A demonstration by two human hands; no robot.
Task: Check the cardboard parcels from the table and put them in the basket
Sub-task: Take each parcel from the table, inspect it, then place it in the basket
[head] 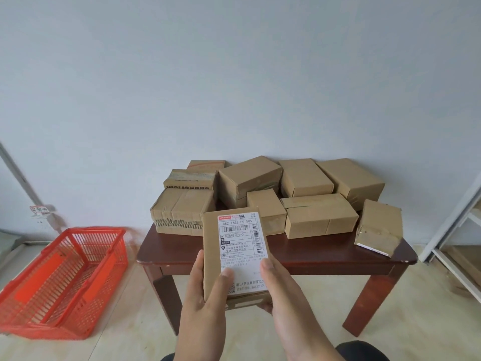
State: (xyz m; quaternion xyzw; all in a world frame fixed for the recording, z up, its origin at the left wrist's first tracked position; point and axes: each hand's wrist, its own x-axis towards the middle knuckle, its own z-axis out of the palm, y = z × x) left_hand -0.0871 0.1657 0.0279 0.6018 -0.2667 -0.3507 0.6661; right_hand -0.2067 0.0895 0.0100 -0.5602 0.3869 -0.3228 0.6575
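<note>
Fig.: L hand [205, 287] and R hand [279, 290] both grip one cardboard parcel [212, 256], thumbs curled over its face, shipping label [243, 246] up, held in front of the table [325, 252]; check step apparently underway. Approx. ten parcels [318, 217] remain on the table. Red basket [65, 280] on the floor at left holds none: task barely begun.
</note>
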